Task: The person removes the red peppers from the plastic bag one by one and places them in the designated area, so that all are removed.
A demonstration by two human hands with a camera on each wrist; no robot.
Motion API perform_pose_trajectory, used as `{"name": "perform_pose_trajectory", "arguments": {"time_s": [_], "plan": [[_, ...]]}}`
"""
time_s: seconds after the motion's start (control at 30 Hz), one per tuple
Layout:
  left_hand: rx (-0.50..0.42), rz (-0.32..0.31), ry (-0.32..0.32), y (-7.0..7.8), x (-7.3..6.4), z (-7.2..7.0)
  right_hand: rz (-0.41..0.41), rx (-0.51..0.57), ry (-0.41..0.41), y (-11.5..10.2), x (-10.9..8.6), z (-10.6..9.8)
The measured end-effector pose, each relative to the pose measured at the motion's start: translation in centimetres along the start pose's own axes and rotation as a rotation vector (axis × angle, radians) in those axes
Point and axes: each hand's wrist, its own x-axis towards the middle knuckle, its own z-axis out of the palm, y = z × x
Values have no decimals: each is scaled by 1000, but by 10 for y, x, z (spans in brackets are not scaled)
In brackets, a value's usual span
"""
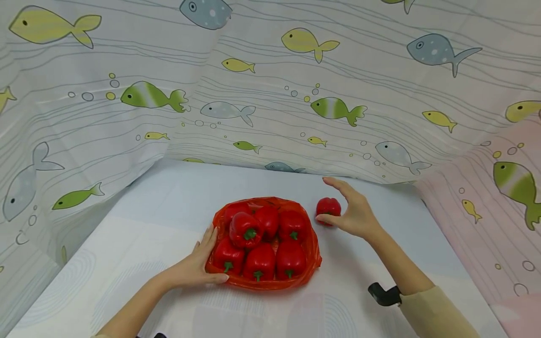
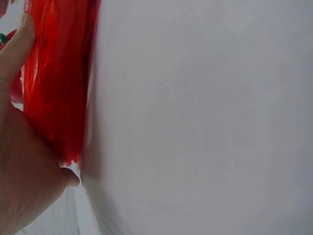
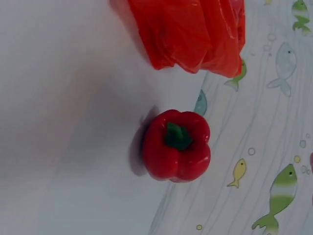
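Note:
A red plastic bag (image 1: 270, 284) stands open on the table, holding several red bell peppers (image 1: 260, 260) with green stems. One of them, a pepper (image 1: 245, 228), lies on top of the others. My left hand (image 1: 195, 267) rests against the bag's left side, thumb near the front rim and fingers spread along the wall. To the right of the bag sits a single red bell pepper (image 1: 328, 205), seen whole in the right wrist view. Around this pepper my right hand (image 1: 357, 216) is spread wide, thumb overlapping it in the head view; no grip shows.
The white table (image 1: 169, 202) carries faint printed patterns. Behind it and on both sides hangs a fish-printed curtain (image 1: 270, 84), with a pinkish part (image 1: 477, 188) at the right. A black wrist device (image 1: 384, 295) sticks out beside the right sleeve (image 1: 435, 314).

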Motion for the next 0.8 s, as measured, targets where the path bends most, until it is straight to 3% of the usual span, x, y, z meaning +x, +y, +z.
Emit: {"name": "perform_pose_trajectory", "arguments": {"time_s": [0.8], "plan": [[12,5,3,0,-1,1,-160,36,-35,-35,18,14]]}}
